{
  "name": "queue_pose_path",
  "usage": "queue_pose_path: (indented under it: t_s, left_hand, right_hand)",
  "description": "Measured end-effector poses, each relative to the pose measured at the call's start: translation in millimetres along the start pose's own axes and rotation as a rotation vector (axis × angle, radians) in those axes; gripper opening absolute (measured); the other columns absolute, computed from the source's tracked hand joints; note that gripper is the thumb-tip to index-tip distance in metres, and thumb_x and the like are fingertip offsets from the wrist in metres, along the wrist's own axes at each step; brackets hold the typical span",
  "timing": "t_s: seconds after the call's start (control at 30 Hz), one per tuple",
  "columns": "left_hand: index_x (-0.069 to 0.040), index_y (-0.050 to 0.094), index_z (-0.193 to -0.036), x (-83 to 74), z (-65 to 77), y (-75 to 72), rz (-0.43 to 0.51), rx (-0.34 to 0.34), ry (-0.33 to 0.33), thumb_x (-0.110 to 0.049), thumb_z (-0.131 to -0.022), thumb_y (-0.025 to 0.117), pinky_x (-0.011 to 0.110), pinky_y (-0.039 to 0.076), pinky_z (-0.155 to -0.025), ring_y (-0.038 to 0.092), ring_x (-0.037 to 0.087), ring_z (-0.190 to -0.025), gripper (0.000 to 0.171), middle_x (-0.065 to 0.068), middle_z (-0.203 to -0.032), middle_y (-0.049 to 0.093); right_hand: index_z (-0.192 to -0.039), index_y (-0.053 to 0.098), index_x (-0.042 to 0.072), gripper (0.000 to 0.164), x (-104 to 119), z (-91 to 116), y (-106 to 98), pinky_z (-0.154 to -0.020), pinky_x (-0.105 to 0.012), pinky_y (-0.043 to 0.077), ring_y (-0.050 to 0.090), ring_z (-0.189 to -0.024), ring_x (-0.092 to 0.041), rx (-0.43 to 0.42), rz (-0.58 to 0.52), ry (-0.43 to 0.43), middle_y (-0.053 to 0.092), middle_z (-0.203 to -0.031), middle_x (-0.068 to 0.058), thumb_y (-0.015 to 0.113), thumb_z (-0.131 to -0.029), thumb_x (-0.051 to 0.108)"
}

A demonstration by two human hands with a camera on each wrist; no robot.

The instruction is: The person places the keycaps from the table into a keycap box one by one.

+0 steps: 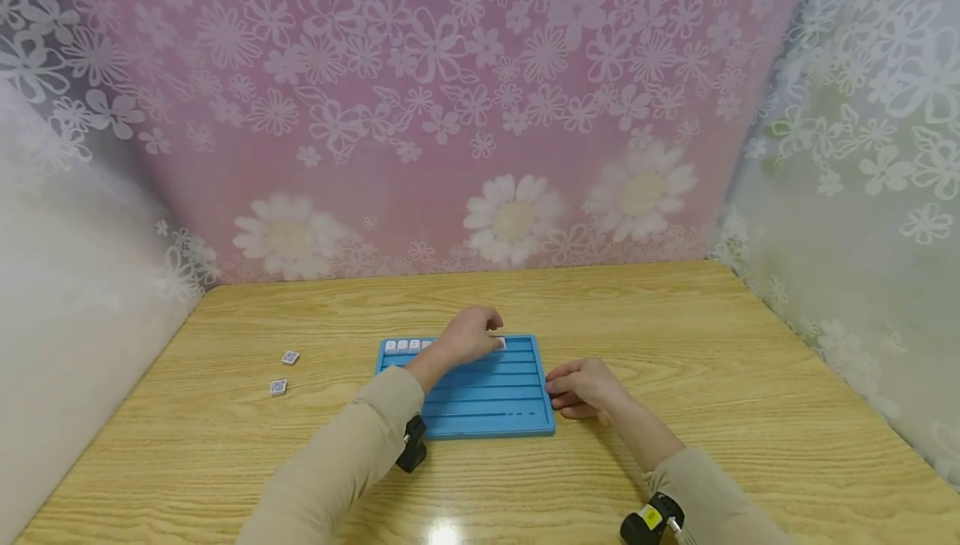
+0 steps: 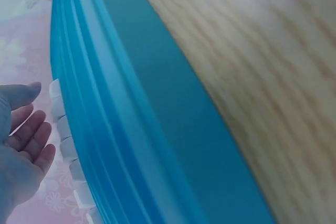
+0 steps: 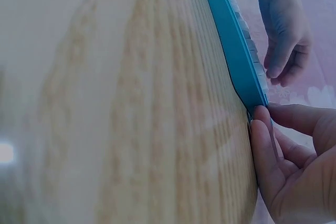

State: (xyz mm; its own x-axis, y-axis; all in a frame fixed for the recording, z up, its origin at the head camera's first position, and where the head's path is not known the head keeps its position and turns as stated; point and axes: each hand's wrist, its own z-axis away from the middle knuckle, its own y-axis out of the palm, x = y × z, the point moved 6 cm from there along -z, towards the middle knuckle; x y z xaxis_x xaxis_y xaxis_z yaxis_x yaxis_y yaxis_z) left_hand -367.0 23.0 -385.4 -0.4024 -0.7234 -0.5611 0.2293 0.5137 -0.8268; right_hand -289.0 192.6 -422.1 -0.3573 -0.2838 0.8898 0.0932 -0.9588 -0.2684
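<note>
A blue ridged tray (image 1: 480,412) lies on the table, its grooves running from side to side. Several small white tiles (image 1: 402,346) stand along its far groove. My left hand (image 1: 468,337) hovers over that row, close to a white tile (image 1: 502,344) near the right end; part of the row is hidden behind it. In the left wrist view the thumb and fingers of the left hand (image 2: 26,140) are apart, with nothing held. My right hand (image 1: 588,387) is at the tray's right edge. The right wrist view shows the right hand (image 3: 299,166) pinching the tray's edge near a corner.
Two loose square tiles (image 1: 278,387) with printed faces lie on the wooden table (image 1: 675,345), left of the tray. Patterned floral curtains (image 1: 480,112) rise behind the table and at both sides. A black wrist camera (image 1: 651,520) is on the right forearm.
</note>
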Motion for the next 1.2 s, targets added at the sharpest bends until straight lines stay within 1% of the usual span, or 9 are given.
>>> queue_pose_path:
  t_s: [0.1, 0.33, 0.5, 0.6, 0.73, 0.83, 0.9, 1.07, 1.2]
  left_hand:
    - [-0.002, 0.060, -0.115, -0.1, 3.4, -6.2, 0.044, -0.032, 0.017, -0.015, -0.087, 0.066, 0.036, 0.046, -0.079, 0.054, 0.022, -0.098, 0.031, 0.008, -0.105, 0.058]
    - [-0.001, 0.061, -0.113, 1.3, 17.1, -22.1, 0.137, -0.081, 0.064, -0.011, -0.088, 0.064, 0.031, 0.045, -0.067, 0.051, 0.017, -0.080, 0.027, 0.002, -0.089, 0.056]
    - [-0.006, 0.061, -0.110, -0.2, 31.3, -38.4, 0.190, -0.106, 0.044, -0.012, -0.088, 0.064, 0.030, 0.045, -0.066, 0.051, 0.017, -0.078, 0.023, 0.001, -0.085, 0.055]
    - [-0.009, 0.061, -0.109, 1.9, 39.6, -47.5, 0.215, -0.129, 0.016, -0.014, -0.088, 0.065, 0.029, 0.046, -0.067, 0.051, 0.016, -0.079, 0.022, 0.000, -0.084, 0.055]
    - [-0.009, 0.062, -0.109, 7.3, 51.7, -59.3, 0.230, -0.171, 0.000, -0.015, -0.087, 0.066, 0.029, 0.046, -0.065, 0.052, 0.015, -0.076, 0.023, -0.001, -0.081, 0.056]
    - [-0.008, 0.062, -0.109, 15.4, 61.1, -68.1, 0.224, -0.200, -0.011, -0.016, -0.087, 0.067, 0.029, 0.046, -0.065, 0.052, 0.015, -0.076, 0.025, -0.001, -0.081, 0.057]
    - [-0.008, 0.062, -0.110, 24.5, 67.5, -74.4, 0.216, -0.220, -0.031, -0.018, -0.087, 0.067, 0.029, 0.046, -0.065, 0.053, 0.016, -0.076, 0.026, -0.001, -0.081, 0.057]
    - [-0.006, 0.061, -0.112, 53.0, 83.7, -93.4, 0.180, -0.259, -0.077, -0.022, -0.087, 0.066, 0.032, 0.046, -0.066, 0.053, 0.017, -0.079, 0.030, 0.001, -0.086, 0.058]
    - [-0.004, 0.059, -0.113, 76.7, 98.2, -109.7, 0.136, -0.276, -0.118, -0.023, -0.088, 0.064, 0.036, 0.047, -0.071, 0.055, 0.021, -0.085, 0.031, 0.006, -0.094, 0.060]
  right_hand:
    - [-0.110, 0.061, -0.007, 0.026, -1.0, -1.4, 0.4, -0.053, -0.028, 0.053, 0.061, -0.058, -0.014, 0.003, -0.003, -0.003, 0.064, -0.070, -0.008, 0.063, -0.085, 0.003]
    - [-0.110, 0.061, -0.007, 0.026, -1.1, 0.8, 2.0, -0.053, -0.027, 0.052, 0.061, -0.058, -0.014, 0.006, -0.004, -0.008, 0.064, -0.069, -0.008, 0.062, -0.086, 0.003]
    - [-0.110, 0.060, -0.007, 0.027, -1.0, 0.5, 2.0, -0.052, -0.027, 0.052, 0.061, -0.058, -0.014, 0.011, -0.013, 0.001, 0.063, -0.069, -0.007, 0.062, -0.086, 0.003]
    - [-0.110, 0.060, -0.007, 0.027, -0.6, 0.0, 1.6, -0.052, -0.027, 0.052, 0.061, -0.058, -0.014, 0.013, -0.012, -0.002, 0.063, -0.069, -0.007, 0.062, -0.086, 0.003]
    - [-0.111, 0.060, -0.007, 0.027, -0.1, -0.1, 1.1, -0.053, -0.028, 0.053, 0.061, -0.058, -0.014, 0.014, -0.005, -0.007, 0.064, -0.070, -0.007, 0.062, -0.086, 0.003]
    - [-0.111, 0.060, -0.007, 0.028, 0.3, 0.5, 0.9, -0.054, -0.028, 0.053, 0.061, -0.059, -0.014, 0.010, 0.001, -0.008, 0.064, -0.070, -0.007, 0.062, -0.086, 0.003]
    - [-0.111, 0.060, -0.007, 0.028, 0.8, 1.2, 1.0, -0.054, -0.028, 0.053, 0.061, -0.059, -0.014, 0.006, 0.002, -0.006, 0.064, -0.070, -0.008, 0.063, -0.085, 0.003]
    - [-0.111, 0.060, -0.008, 0.028, 2.7, 3.5, 1.6, -0.054, -0.028, 0.053, 0.061, -0.058, -0.014, 0.012, 0.008, -0.009, 0.063, -0.070, -0.008, 0.063, -0.085, 0.003]
    - [-0.111, 0.060, -0.008, 0.028, 3.3, 4.0, 2.4, -0.054, -0.028, 0.053, 0.061, -0.059, -0.014, 0.018, 0.012, -0.011, 0.063, -0.070, -0.007, 0.062, -0.086, 0.003]
